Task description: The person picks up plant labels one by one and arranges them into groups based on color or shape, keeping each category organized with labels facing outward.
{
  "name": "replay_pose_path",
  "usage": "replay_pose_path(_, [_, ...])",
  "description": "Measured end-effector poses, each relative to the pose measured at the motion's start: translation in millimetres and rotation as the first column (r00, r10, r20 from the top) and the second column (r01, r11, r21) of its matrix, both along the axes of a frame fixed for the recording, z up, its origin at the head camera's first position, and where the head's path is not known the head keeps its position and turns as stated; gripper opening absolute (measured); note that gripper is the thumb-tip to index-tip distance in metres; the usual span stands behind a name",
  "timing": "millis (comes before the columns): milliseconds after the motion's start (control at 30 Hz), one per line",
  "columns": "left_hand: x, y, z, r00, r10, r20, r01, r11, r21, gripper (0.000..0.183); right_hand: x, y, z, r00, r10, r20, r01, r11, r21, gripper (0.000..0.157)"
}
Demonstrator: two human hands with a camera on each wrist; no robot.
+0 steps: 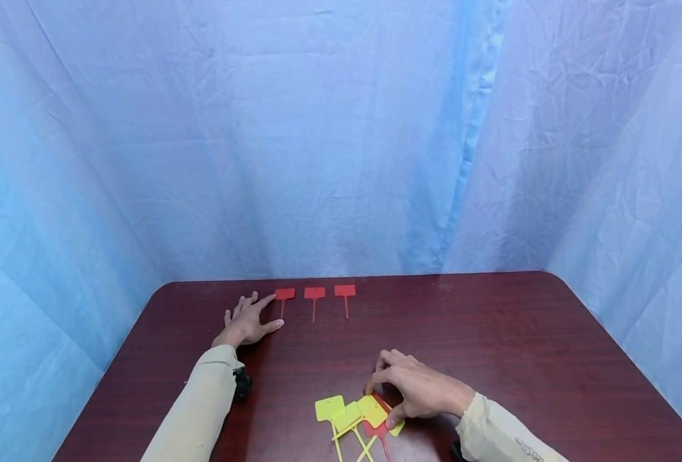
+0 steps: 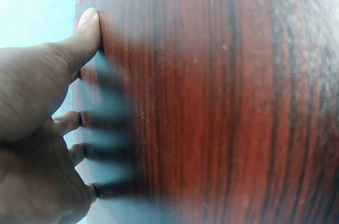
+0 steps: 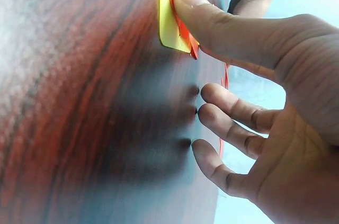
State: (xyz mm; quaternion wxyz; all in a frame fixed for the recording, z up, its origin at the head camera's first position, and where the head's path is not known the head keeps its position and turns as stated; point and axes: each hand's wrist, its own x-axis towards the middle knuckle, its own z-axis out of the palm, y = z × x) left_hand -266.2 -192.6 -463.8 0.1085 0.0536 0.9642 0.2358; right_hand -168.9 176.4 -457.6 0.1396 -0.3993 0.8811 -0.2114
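Several flat plastic plant labels with thin stems lie on the dark wood table. In the head view my left hand (image 1: 248, 321) is at the far left, fingers spread. Its index fingertip is right at the head of the leftmost red label (image 1: 285, 293), and its thumb is beside that label's stem. At the near middle, my right hand (image 1: 416, 387) reaches over a loose pile of yellow labels (image 1: 330, 408) and red labels (image 1: 375, 431). Its thumb and index finger are spread apart over the pile. In the right wrist view, the thumb (image 3: 196, 9) overlaps a red label lying against a yellow one (image 3: 168, 25).
Two more red labels (image 1: 314, 293) (image 1: 345, 290) lie in a row with the leftmost one, stems toward me. The table (image 1: 491, 321) has rounded far corners. Blue cloth (image 1: 329, 141) hangs behind it and at both sides.
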Motion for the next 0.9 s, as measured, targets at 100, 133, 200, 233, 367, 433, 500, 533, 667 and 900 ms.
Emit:
replay_pose_path(100, [0.1,-0.5,-0.3,1.000,0.001,0.002,-0.001,1.000,-0.003,0.075,-1.2,-0.7,-0.5,0.999,0.001,0.034,-0.002,1.000,0.006,0.044])
replay_pose_path(133, [0.0,-0.6,-0.5,1.000,0.003,0.004,-0.003,1.000,-0.004,0.075,-1.5,-0.8,-0.7,0.999,0.001,0.044,-0.002,1.000,0.010,0.044])
replay_pose_path(200, [0.5,-0.1,-0.4,1.000,0.005,0.008,-0.005,1.000,-0.004,0.075,-1.9,-0.8,-1.0,0.999,0.006,0.045,-0.007,1.000,0.020,0.044])
replay_pose_path(233, [0.7,0.1,-0.4,1.000,0.007,0.009,-0.007,1.000,-0.004,0.075,-2.0,-0.8,-0.9,0.999,0.008,0.043,-0.009,1.000,0.025,0.045])
replay_pose_path(367, [1.3,0.6,-0.5,1.000,0.008,0.010,-0.008,1.000,-0.004,0.075,-2.2,-2.1,0.0,1.000,0.020,0.014,-0.021,0.999,0.040,0.048])
replay_pose_path(433, [1.1,0.5,-0.8,1.000,0.008,0.010,-0.008,1.000,-0.004,0.075,-2.4,-3.0,0.8,1.000,0.021,0.008,-0.022,0.999,0.044,0.049])
replay_pose_path(500, [0.7,0.2,-0.9,1.000,0.007,0.007,-0.007,1.000,-0.005,0.075,-2.9,-4.0,1.7,1.000,0.021,0.007,-0.021,0.999,0.044,0.049])
replay_pose_path(533, [0.7,0.3,-0.9,1.000,0.008,0.006,-0.008,1.000,-0.005,0.075,-3.2,-4.4,2.3,1.000,0.019,0.008,-0.020,0.999,0.043,0.049])
replay_pose_path(667, [0.1,0.2,-0.6,1.000,0.007,0.004,-0.007,1.000,-0.006,0.076,-3.7,-5.4,3.8,0.999,0.013,0.041,-0.013,1.000,0.020,0.049])
replay_pose_path(900, [0.0,1.2,-0.2,1.000,0.012,0.012,-0.012,1.000,-0.008,0.076,-5.3,-5.2,5.8,0.984,0.000,0.180,0.012,0.998,-0.070,0.047])
